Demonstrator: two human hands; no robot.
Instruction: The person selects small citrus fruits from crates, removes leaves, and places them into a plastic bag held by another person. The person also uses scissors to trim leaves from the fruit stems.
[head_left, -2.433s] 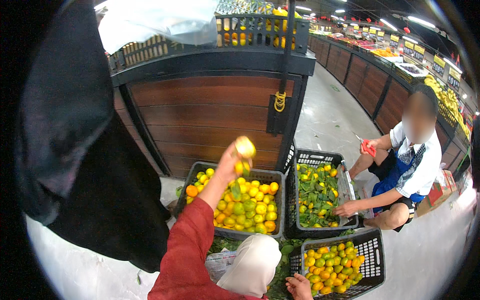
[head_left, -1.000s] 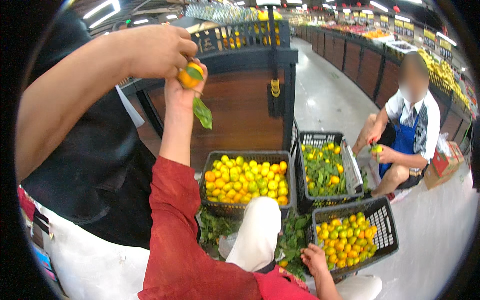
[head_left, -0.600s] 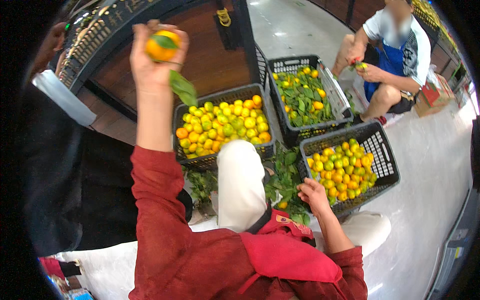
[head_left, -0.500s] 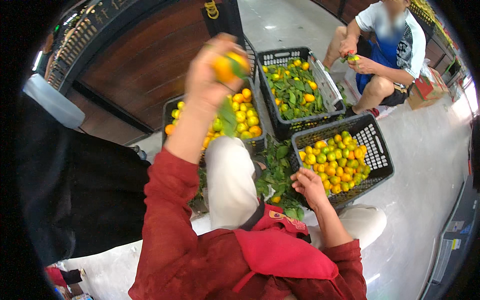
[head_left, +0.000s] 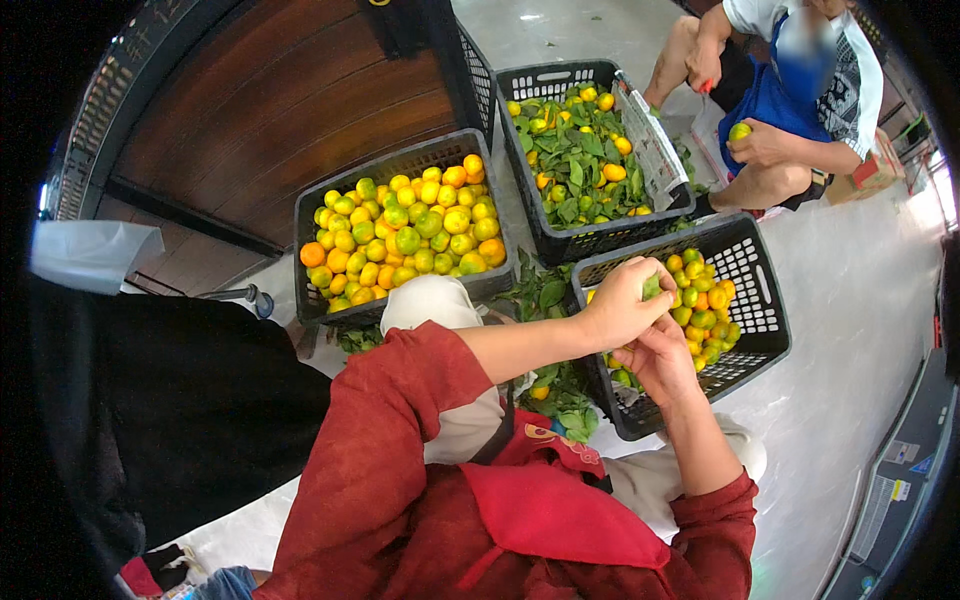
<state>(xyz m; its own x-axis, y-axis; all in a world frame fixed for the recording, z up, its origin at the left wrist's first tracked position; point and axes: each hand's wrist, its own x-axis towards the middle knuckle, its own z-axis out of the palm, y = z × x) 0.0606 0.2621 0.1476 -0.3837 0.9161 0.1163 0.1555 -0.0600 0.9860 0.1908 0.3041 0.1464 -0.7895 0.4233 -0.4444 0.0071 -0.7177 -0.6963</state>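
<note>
My left hand (head_left: 625, 305) is closed round a mandarin with a green leaf (head_left: 650, 287), mostly hidden by its fingers. My right hand (head_left: 650, 355) is curled just below and against it, and what its fingers grip is hidden. Both are over the lower-right black crate (head_left: 760, 340) of yellow-green mandarins (head_left: 700, 305). Left of them, another crate (head_left: 420, 150) is full of yellow and orange mandarins (head_left: 410, 240). Loose leafy cuttings (head_left: 560, 410) lie on the floor between my knees and the crates.
At upper right a co-worker (head_left: 790, 100) squats holding red-handled snips (head_left: 705, 86) and a mandarin (head_left: 740, 132), beside a crate of leafy fruit (head_left: 540, 245) and a carton (head_left: 865, 175). A wooden display counter (head_left: 280, 120) stands behind. Black cloth (head_left: 170, 410) fills the left.
My left hand has swung down and right with the mandarin to meet my right hand. The other arm at top left is gone. The co-worker's hands have moved apart.
</note>
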